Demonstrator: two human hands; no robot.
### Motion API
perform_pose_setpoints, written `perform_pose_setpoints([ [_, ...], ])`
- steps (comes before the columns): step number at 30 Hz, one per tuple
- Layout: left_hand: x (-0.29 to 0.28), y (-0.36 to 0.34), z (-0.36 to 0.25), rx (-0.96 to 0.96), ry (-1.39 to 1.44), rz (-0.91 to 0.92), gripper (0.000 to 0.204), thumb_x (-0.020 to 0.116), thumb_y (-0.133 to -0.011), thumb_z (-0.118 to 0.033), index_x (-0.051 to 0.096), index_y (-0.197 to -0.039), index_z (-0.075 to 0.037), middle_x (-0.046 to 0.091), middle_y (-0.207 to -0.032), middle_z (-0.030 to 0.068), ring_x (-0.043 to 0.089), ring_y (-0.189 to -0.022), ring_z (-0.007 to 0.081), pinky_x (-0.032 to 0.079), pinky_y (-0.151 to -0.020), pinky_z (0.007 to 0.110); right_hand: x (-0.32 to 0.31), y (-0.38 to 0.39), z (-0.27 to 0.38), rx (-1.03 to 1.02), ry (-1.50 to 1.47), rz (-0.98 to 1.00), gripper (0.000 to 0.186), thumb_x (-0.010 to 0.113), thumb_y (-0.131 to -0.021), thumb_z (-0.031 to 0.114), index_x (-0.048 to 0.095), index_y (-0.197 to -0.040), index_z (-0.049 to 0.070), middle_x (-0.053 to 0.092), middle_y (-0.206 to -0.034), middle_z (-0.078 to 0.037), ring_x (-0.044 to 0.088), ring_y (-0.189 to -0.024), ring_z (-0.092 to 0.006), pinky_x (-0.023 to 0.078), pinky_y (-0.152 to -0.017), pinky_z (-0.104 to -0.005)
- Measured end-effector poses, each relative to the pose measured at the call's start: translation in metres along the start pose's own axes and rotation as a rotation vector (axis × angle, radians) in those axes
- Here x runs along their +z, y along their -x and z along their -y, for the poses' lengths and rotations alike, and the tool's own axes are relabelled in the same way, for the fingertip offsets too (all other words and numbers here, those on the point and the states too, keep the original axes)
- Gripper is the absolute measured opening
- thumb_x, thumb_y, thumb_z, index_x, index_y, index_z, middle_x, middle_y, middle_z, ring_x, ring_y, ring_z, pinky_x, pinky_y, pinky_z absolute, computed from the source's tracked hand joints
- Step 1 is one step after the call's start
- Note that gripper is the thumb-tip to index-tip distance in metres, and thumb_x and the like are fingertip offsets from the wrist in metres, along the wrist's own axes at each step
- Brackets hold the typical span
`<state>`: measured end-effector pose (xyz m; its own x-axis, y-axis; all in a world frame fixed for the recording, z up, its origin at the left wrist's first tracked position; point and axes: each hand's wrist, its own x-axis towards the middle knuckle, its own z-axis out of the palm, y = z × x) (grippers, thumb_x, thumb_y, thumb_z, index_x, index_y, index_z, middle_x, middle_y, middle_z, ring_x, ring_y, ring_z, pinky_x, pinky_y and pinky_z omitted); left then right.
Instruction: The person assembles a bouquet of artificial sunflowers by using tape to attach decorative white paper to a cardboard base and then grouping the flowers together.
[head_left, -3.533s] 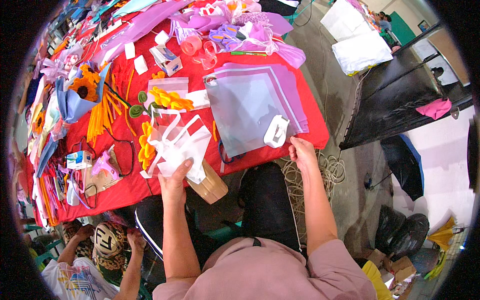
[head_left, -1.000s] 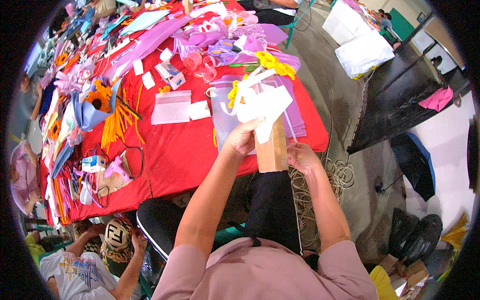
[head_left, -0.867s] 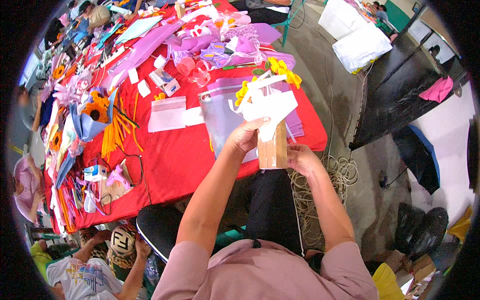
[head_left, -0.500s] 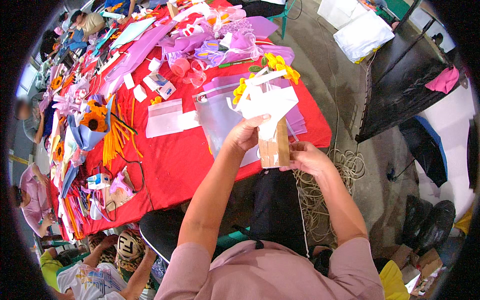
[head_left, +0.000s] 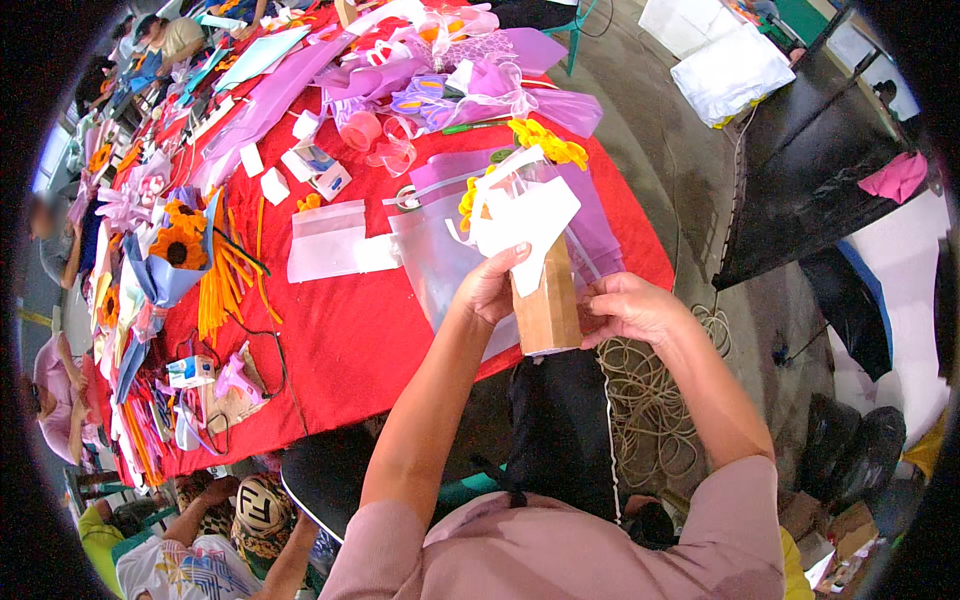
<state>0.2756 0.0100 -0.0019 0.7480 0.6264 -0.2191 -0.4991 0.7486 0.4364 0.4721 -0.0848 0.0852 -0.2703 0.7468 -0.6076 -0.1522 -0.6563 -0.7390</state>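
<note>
In front of me, over the table's near edge, I hold a brown folded cardboard piece (head_left: 546, 312), box-like and long. White paper (head_left: 525, 222) lies over its far end, with narrow strips sticking out. My left hand (head_left: 493, 284) grips its left side, thumb on top and the other fingers hidden behind. At the lower right edge my right hand (head_left: 632, 308) is closed, its thumb and bent fingers pinching the cardboard. Yellow fuzzy flowers (head_left: 548, 142) show just beyond the paper. Clear plastic sleeves (head_left: 425, 262) and purple wrapping sheets (head_left: 592, 235) lie underneath on the table.
The red-covered table (head_left: 335, 355) carries bouquets, a sunflower bunch (head_left: 180, 248), orange stems (head_left: 225, 290), pink ribbon (head_left: 392, 145) and a pink glue gun (head_left: 238, 378). Coiled rope (head_left: 650, 400) lies on the floor to the right. Other people sit along the left side.
The cardboard piece has turned slightly and come a little nearer, showing more of its brown face. My right hand has shifted slightly up its right edge; my left hand keeps its grip.
</note>
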Motion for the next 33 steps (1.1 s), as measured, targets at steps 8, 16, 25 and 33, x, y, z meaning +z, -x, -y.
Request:
perform_pose_setpoints([
  [8,0.003,0.004,0.001,0.02,-0.08,-0.027,0.067,0.077,-0.072,-0.031,0.049,-0.125,-0.003,0.06,-0.115,0.0127,0.059,-0.105,0.0274,0.046,-0.094,0.043,0.0,0.033,0.025,0.023,0.517,-0.121,0.007,0.059,-0.087,0.007,0.057,-0.085,0.0,0.061,-0.085,-0.004,0.061,-0.077,-0.0138,0.055,-0.073,-0.031],
  [16,0.042,0.04,0.011,0.277,-0.182,-0.169,0.053,0.077,-0.073,-0.012,0.054,-0.118,0.004,0.062,-0.111,0.0112,0.059,-0.103,0.0208,0.046,-0.091,0.035,0.034,0.104,0.061,-0.087,0.718,-0.062,0.008,0.058,-0.086,0.008,0.055,-0.086,0.001,0.063,-0.105,-0.013,0.061,-0.088,-0.0126,0.05,-0.077,-0.0282],
  [25,0.074,0.121,0.014,0.56,-0.196,-0.317,0.036,0.076,-0.074,-0.007,0.062,-0.105,0.004,0.067,-0.101,0.0097,0.064,-0.091,0.0183,0.048,-0.085,0.032,0.145,0.125,0.085,-0.166,0.762,0.351,0.009,0.057,-0.085,0.006,0.051,-0.079,0.003,0.062,-0.103,-0.013,0.058,-0.1,-0.0141,0.047,-0.085,-0.0317],
  [33,0.092,0.193,0.014,0.599,-0.158,-0.256,0.04,0.076,-0.073,-0.008,0.06,-0.109,0.003,0.066,-0.104,0.0113,0.063,-0.093,0.0198,0.049,-0.084,0.034,0.217,0.126,0.068,-0.026,0.888,0.476,0.006,0.057,-0.081,0.004,0.052,-0.078,0.003,0.064,-0.096,-0.014,0.06,-0.095,-0.0173,0.048,-0.081,-0.0317],
])
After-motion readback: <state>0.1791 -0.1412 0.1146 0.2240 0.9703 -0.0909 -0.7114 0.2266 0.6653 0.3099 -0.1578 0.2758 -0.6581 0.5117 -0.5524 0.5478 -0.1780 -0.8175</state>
